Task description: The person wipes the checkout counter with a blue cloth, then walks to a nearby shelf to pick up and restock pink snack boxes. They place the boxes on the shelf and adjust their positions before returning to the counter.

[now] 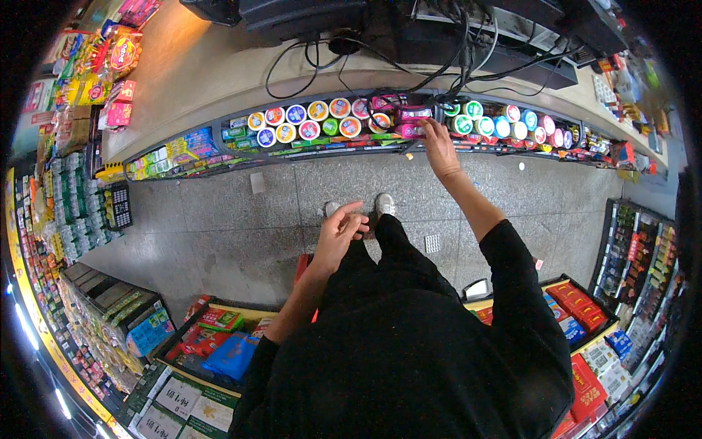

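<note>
My right hand [441, 152] reaches forward to the shelf rack below the counter. Its fingers are closed on the right end of a small pink pack [409, 131], and the fingertips are partly hidden. Just behind lies a similar pink pack [417, 113]. To the left of them stand several round tubs [318, 110] with white, orange, purple and green lids. More round tubs [484, 126], with green, blue and pink lids, fill the rack on the right. Over the floor, in front of my body, hangs my left hand [342, 230], open, fingers loosely bent and holding nothing.
Black cables [439, 69] trail over the counter [197, 66] and down to the rack. Bagged sweets [121, 55] hang at far left. Low bins of packets [219, 329] flank me. A white blister-like sheet [433, 243] lies on the tiled floor [241, 212].
</note>
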Demonstrator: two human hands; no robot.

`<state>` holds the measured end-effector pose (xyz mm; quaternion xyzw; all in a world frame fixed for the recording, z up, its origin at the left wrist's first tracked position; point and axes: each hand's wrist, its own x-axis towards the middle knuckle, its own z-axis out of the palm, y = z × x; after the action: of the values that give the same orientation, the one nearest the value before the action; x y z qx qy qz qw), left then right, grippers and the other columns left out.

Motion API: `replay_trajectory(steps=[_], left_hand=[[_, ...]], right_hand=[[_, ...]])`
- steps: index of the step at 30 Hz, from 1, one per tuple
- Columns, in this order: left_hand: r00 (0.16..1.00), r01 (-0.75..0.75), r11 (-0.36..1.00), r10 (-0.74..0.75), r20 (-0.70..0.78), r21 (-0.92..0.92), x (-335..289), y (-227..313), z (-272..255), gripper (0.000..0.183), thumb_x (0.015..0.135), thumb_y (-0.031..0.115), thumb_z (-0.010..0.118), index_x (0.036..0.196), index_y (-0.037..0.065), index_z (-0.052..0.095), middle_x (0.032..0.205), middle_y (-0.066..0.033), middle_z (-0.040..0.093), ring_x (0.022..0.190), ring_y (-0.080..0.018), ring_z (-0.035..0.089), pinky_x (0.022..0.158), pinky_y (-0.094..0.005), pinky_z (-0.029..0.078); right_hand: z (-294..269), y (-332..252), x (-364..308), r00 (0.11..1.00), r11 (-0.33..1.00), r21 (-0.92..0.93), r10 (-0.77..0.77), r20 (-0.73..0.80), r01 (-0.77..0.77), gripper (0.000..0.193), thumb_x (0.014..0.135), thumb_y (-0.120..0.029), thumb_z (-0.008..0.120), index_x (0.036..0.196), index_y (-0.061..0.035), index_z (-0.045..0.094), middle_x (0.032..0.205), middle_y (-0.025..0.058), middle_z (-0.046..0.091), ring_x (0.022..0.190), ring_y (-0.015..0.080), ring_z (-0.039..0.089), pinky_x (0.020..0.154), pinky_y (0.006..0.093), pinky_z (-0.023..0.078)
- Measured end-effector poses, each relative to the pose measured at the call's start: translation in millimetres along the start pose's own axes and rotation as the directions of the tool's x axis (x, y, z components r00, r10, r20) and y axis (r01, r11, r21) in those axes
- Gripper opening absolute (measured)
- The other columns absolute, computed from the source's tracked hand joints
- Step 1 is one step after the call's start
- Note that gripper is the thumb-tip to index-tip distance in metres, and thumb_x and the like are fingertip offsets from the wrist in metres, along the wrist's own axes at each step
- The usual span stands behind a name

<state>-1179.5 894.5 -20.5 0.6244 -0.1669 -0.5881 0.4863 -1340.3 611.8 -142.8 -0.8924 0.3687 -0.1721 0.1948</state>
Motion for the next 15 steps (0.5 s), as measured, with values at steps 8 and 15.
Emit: replay_trajectory(steps=[8,15], left_hand=[[0.998,0.044,0.999,-0.045,-0.038,-0.027,1,-5,-9,0.033,0.1,0.016,0.053,0.131,0.007,0.054,0.108,-0.0102,0.066,0.094,-0.0176,0.065,0.079,-0.0307,0.052],[0.999,0.03,1.0,-0.029,0.029,-0.002,13,-9,3,0.031,0.1,0.018,0.054,0.129,0.007,0.055,0.103,-0.0073,0.066,0.089,-0.013,0.064,0.075,-0.0269,0.051]], right_hand=[[20,4,-3,1.0,0.996,-0.086,0.004,-0.016,-0.005,0.044,0.086,-0.004,0.055,0.129,-0.0109,0.049,0.129,0.0116,0.051,0.11,0.033,0.053,0.088,0.0415,0.052],[26,-5,-8,0.998,0.999,-0.053,-0.01,-0.056,0.007,0.043,0.087,-0.006,0.054,0.129,-0.013,0.049,0.126,0.0119,0.053,0.109,0.0319,0.055,0.087,0.0397,0.053]])
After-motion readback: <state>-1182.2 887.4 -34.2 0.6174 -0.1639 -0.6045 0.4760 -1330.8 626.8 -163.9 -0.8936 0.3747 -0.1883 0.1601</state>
